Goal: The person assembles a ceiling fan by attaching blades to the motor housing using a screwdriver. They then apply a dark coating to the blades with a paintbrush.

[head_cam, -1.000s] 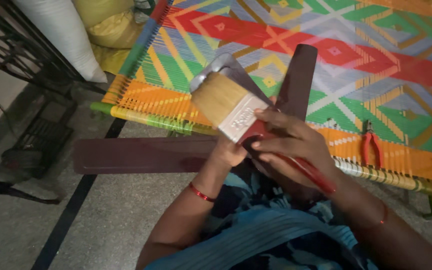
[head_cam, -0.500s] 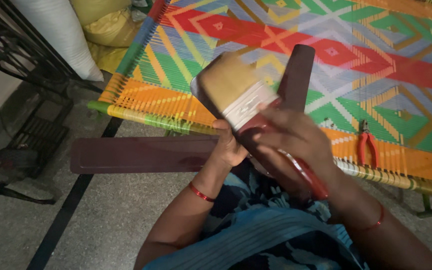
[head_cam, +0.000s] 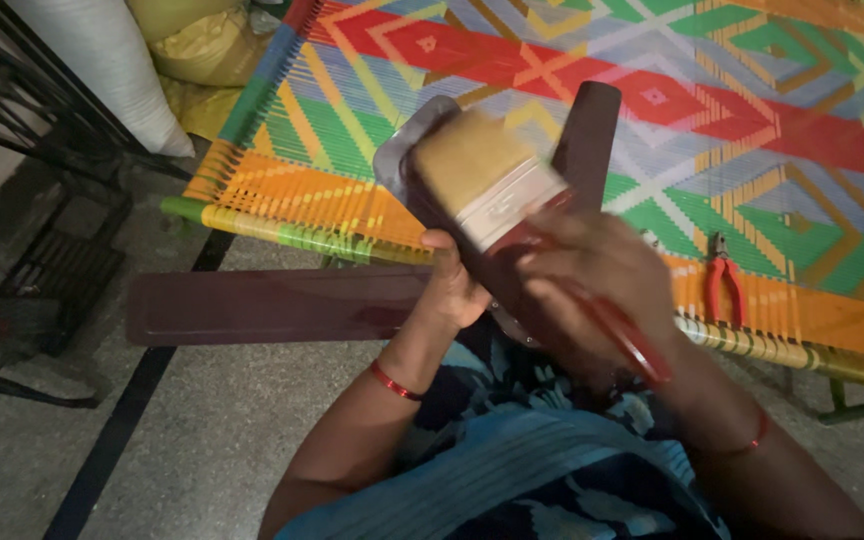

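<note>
Head view is showing a person seated beside a woven cot point(head_cam: 282, 190) strung in bright orange, green, blue and red bands, working on dark maroon fan blades. The right hand point(head_cam: 602, 275) is closing its grip around the red handle of a wide flat paintbrush point(head_cam: 497, 185), whose pale bristles are lying on the grey, rounded end of one fan blade point(head_cam: 397, 165) that is rising up over the cot. The left hand point(head_cam: 452, 290) is clamping its grip on that same blade lower down, thumb on top, steadying it near the person's lap. A second fan blade point(head_cam: 592, 130) is sticking up just behind the brush, and a third fan blade point(head_cam: 262, 305) is lying out flat to the left above the speckled floor point(head_cam: 202, 430). Red-handled pliers point(head_cam: 722, 285) are resting on the orange edge of the cot, well apart from the hands. A white sack point(head_cam: 102, 60) and a yellow sack point(head_cam: 197, 45) are leaning at the far corner of the cot.
</note>
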